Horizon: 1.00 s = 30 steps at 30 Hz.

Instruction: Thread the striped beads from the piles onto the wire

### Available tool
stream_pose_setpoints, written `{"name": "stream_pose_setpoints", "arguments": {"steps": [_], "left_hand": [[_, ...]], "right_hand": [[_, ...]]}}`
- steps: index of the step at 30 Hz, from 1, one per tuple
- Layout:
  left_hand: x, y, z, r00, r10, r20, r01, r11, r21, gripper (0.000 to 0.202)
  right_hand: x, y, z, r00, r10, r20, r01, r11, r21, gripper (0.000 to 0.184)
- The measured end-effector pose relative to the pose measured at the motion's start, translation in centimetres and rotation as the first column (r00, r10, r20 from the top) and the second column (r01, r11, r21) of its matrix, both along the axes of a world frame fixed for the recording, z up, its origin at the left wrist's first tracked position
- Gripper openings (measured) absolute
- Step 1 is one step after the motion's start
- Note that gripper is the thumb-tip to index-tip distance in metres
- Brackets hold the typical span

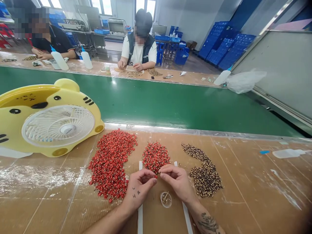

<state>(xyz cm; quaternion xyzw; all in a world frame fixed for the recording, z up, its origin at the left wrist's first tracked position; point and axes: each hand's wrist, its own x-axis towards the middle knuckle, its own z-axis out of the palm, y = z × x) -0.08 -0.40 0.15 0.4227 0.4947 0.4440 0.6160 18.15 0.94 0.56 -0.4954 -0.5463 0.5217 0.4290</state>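
My left hand (141, 187) is closed in a pinch on a small red piece (155, 176). Facing it, my right hand (179, 182) is pinched too, its fingertips close to that piece; whatever lies between them is too small to make out. Just beyond my fingers is a small heap of red pieces with gold-coloured pins (156, 156). A larger pile of red pieces (112, 162) spreads to the left. On the right lies a curved pile of tiny black-and-gold parts (206, 177). Between my wrists stands a small clear round dish (166, 199) with a thin stick in it.
A yellow animal-faced fan (97, 110) stands at the left. Beyond the brown tabletop (243, 195) runs a green conveyor belt (170, 107). A plastic squeeze bottle (289, 153) lies at the right. Across the belt, two people sit working with small parts, near several upright bottles (87, 59).
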Motion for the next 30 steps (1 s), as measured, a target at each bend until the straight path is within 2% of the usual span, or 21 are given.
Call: {"name": "stream_pose_setpoints", "arguments": {"steps": [5,10,14,20,30], "left_hand": [[0.1,-0.1,-0.5,0.999,0.0,-0.041,0.003,0.999,0.054,0.008],[0.0,-0.5,-1.2,0.99,-0.023,-0.141,0.041,0.991,0.126,0.009],[-0.1,-0.5,-1.0,0.976,-0.008,-0.22,0.046,0.985,0.167,0.01],[-0.2,-0.3,-0.7,0.968,-0.026,-0.249,0.07,0.983,0.171,0.009],[-0.6,-0.5,0.0,0.928,-0.076,-0.364,0.178,0.951,0.254,0.01]], "right_hand": [[-0.4,-0.2,-0.4,1.0,0.024,0.004,-0.025,0.996,0.083,0.004],[-0.8,-0.2,-0.4,0.999,0.038,0.033,-0.042,0.991,0.124,0.008],[-0.9,-0.3,-0.1,0.994,0.036,0.105,-0.05,0.99,0.135,0.013],[-0.6,-0.5,0.7,0.987,0.08,0.139,-0.103,0.98,0.168,0.013],[0.2,0.3,0.7,0.984,0.174,0.046,-0.17,0.983,-0.07,0.02]]}}
